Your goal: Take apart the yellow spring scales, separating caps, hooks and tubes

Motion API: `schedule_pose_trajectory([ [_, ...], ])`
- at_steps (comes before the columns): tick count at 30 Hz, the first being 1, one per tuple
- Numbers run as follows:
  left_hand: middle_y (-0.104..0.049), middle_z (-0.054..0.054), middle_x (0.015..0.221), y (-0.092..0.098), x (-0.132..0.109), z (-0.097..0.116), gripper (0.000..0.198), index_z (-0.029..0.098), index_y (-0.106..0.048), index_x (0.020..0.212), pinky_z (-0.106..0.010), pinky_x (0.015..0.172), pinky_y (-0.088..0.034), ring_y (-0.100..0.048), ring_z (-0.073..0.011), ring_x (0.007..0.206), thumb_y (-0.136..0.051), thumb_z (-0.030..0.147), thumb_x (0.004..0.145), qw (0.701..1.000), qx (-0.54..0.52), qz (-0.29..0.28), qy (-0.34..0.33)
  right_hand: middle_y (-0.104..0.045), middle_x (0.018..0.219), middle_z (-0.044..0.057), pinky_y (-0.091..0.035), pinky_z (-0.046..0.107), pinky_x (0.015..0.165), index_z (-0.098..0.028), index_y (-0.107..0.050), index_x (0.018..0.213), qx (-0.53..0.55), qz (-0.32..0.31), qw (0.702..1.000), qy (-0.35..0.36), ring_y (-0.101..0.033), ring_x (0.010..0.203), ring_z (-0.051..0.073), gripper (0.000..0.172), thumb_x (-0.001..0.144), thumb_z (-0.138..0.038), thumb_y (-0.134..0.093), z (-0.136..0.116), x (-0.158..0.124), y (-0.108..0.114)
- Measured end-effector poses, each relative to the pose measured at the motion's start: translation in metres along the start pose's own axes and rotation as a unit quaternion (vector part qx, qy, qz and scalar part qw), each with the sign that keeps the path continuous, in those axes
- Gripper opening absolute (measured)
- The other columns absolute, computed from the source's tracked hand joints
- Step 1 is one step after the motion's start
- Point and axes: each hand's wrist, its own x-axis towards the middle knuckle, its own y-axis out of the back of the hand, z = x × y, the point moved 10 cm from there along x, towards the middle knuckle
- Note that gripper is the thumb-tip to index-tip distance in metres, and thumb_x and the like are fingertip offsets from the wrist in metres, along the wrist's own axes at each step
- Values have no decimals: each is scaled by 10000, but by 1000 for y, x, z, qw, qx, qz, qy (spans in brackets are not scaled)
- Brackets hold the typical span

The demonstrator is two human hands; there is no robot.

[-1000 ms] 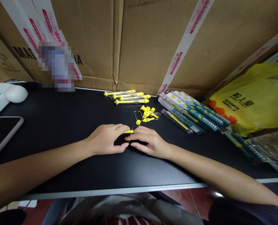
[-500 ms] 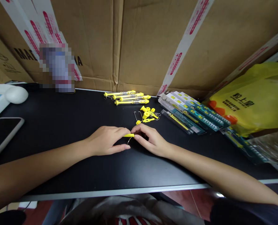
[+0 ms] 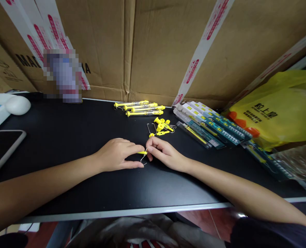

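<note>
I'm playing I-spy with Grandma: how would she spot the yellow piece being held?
Find the black table, then the left hand and right hand close together there. The left hand holds a small yellow piece, with a bent metal wire by its end. Unlike the loose yellow parts lying just beyond, it's held.

I'd call it a makeshift desk workspace, though whether it's in a home, a shop or an office I can't tell. A big taped cardboard carton walls off the back of the black desk; loose yellow parts lie near piled retail packs. The phone and yellow carrier bag look like everyday belongings.
</note>
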Motion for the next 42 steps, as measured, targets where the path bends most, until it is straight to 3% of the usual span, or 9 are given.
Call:
schedule_pose_trajectory([
  [9,-592,22,746,-2,1,3,334,188,-559,974,-256,643,-361,-562,-124,661,-444,492,899,1000,15,-5,-3,-516,661,-29,-361,206,563,-177,-434,840,41,15,999,-15,-439,573,76,235,953,-381,-402,3,0,-2],
  [17,-564,21,668,-1,2,1,427,182,-483,775,-250,576,-327,-550,-134,609,-436,598,861,998,54,9,10,-503,607,-53,-310,185,484,-182,-418,840,84,22,995,-42,-384,486,57,246,942,-406,-415,6,1,-4],
  [24,-590,26,686,0,1,10,393,183,-469,767,-241,559,-338,-569,-126,604,-417,552,892,999,39,9,-28,-510,596,-42,-343,202,546,-163,-462,778,70,-26,997,-32,-424,543,69,287,929,-407,-445,0,2,-13],
  [42,-578,34,597,-6,4,6,461,187,-479,758,-232,495,-298,-554,-117,530,-400,629,860,999,51,0,-9,-451,493,-80,-297,187,470,-169,-440,708,111,-31,992,-48,-371,443,55,382,852,-514,-521,8,5,-12],
])
